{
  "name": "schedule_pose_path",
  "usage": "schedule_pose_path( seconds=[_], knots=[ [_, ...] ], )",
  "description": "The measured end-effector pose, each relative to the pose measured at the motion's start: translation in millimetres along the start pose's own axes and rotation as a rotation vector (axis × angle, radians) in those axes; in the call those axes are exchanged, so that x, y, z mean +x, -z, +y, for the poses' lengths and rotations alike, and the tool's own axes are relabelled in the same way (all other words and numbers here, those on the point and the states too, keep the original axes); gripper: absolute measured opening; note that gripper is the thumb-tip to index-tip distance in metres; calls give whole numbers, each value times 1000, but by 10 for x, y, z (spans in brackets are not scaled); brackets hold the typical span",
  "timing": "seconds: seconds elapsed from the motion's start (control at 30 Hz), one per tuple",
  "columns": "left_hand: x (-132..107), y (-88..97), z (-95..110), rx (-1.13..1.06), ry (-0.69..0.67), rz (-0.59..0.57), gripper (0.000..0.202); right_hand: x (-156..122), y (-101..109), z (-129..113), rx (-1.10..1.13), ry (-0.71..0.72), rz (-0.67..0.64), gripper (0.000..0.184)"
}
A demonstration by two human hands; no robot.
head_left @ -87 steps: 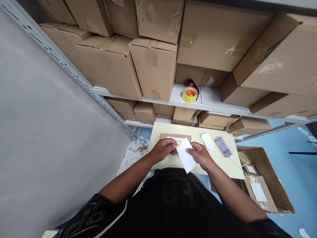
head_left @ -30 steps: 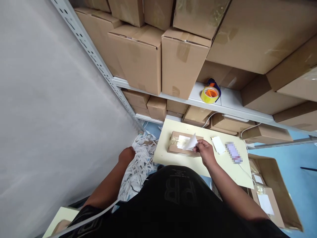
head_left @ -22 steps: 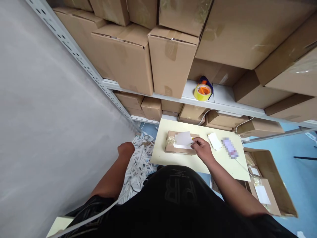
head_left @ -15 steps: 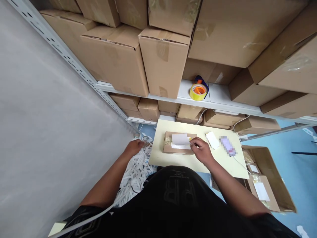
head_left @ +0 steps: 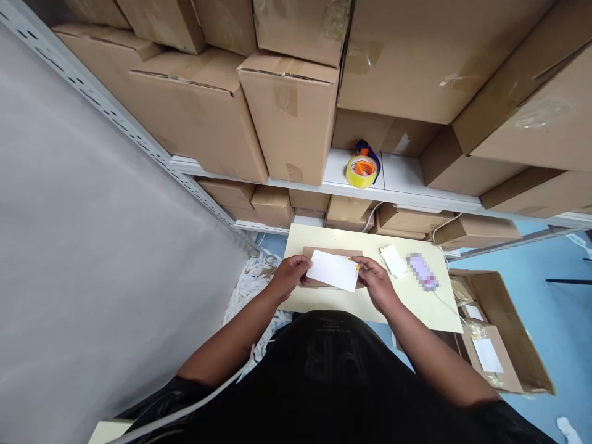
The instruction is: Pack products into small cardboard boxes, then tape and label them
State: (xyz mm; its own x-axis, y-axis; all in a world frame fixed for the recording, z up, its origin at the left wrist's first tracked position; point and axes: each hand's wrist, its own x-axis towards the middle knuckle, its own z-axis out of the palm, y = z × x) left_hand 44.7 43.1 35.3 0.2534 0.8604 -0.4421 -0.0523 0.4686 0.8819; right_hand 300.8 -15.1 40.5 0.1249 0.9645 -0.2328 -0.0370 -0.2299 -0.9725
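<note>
The grip of the left hand (head_left: 292, 273) grasps the left end of a white rectangular paper label with yellow marks (head_left: 333, 270); the grip of the right hand (head_left: 375, 280) pinches the right end. The label is positioned over a brown cardboard box (head_left: 342, 252) on the pale-yellow rectangular bench (head_left: 333, 300). Label-to-box contact cannot be determined.

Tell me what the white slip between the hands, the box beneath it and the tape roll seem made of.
White slip: probably paper, matte, since it looks thin and shows no shine.
Box: likely cardboard, dull, from its plain brown surface, though mostly covered.
Tape roll: probably plastic film, smooth, judging by its even yellow band.
</note>
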Motion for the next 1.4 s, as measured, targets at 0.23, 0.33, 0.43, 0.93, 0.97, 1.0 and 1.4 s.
schedule_pose_path(
  seconds=[0.23,0.33,0.43,0.93,0.97,1.0,1.4],
  knots=[
    [133,-176,-243,170,-22,153,29,226,-112,303,75,-130,108,36],
    [225,-182,-301,193,-15,171,32,360,-89,403,-5,-117,97,40],
    [305,-171,-323,347,-19,184,31,452,-46,527,-241,-71,152,34],
    [555,-196,-606,1512,-497,49,24,496,-76,815,-1378,286,65,31],
    [556,-187,-638,1528,-547,39,26,479,-65,815,-1398,298,50,28],
    [556,-181,-668,1538,-578,40,28,464,-54,816,-1411,311,42,27],
    [390,116,-766,1130,-560,151,41,274,204,986,-1015,275,173,48]
  ],
)
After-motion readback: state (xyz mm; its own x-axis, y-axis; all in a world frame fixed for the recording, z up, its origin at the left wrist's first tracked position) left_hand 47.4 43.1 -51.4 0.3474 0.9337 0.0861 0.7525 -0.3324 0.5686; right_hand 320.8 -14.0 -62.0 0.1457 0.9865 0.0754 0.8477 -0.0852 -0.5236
